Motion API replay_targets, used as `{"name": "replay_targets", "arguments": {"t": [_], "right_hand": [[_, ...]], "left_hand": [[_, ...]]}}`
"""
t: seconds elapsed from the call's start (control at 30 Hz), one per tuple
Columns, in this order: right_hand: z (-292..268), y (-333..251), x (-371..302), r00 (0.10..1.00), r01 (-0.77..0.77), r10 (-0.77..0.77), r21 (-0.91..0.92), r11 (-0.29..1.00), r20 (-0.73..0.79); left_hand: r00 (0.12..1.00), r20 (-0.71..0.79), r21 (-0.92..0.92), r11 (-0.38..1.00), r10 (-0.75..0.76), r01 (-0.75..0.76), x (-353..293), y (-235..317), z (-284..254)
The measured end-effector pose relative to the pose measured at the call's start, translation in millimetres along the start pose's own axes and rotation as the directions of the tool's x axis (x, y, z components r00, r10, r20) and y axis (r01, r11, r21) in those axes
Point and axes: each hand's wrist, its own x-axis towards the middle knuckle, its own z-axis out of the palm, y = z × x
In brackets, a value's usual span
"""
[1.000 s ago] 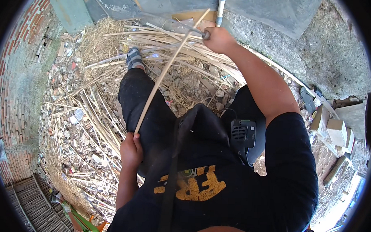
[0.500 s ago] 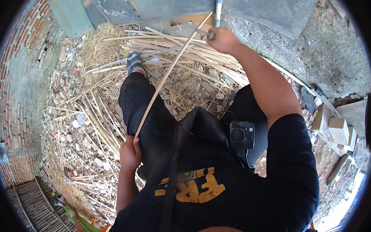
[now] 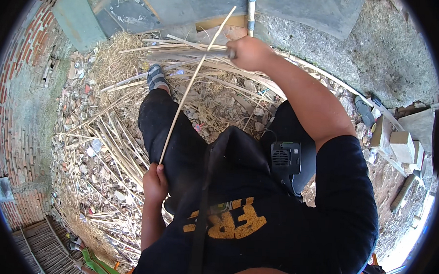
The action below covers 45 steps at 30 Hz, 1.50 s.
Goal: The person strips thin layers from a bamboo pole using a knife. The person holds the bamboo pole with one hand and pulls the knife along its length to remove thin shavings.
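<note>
A long, thin bamboo strip (image 3: 187,92) slants over my left thigh, its far end raised toward the wall. My left hand (image 3: 155,183) is closed around its near end, thumb on top. In my right hand (image 3: 251,53) is the handle of a knife (image 3: 212,53). The knife's grey blade points left and lies across the strip in its upper part; whether it cuts into the strip I cannot tell. My foot in a striped grey shoe (image 3: 157,77) rests to the left of the strip.
Many split bamboo strips (image 3: 260,80) lie beyond my knees, more (image 3: 120,138) to the left on rubble ground. Dry straw fibres (image 3: 111,60) are heaped far left. A brick wall (image 3: 27,111) stands left, a rough grey wall (image 3: 396,61) right. Blocks (image 3: 403,146) and a sandal (image 3: 364,110) lie at right.
My right hand has moved left and slightly nearer with the knife. The strip's far end has shifted left, while my left hand keeps its hold at the near end.
</note>
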Motion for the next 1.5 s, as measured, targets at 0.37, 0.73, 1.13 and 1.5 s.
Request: {"name": "replay_targets", "arguments": {"t": [0.37,0.73,1.13,1.5], "right_hand": [[-9.1,24.7,2.4,0.99,-0.14,0.141,-0.025,0.99,0.003],[-6.3,115.6,-2.3,0.679,-0.482,0.673,0.514,0.71,-0.293],[-31.0,45.9,-1.8,0.785,-0.112,0.539,0.786,0.609,-0.306],[-30.6,-33.9,-17.4,0.998,-0.068,0.039,0.806,0.588,0.056]], "left_hand": [[0.998,0.035,0.013,0.999,0.045,-0.046,3.0,-0.2,-6.6],[0.99,0.141,-0.284,0.959,0.02,0.021,3.2,-20.2,-12.3],[0.874,0.449,-0.621,0.639,-0.186,0.454,1.7,-16.4,-28.9],[0.998,0.061,-0.413,0.911,0.028,0.0,22.3,34.3,-15.2]]}}
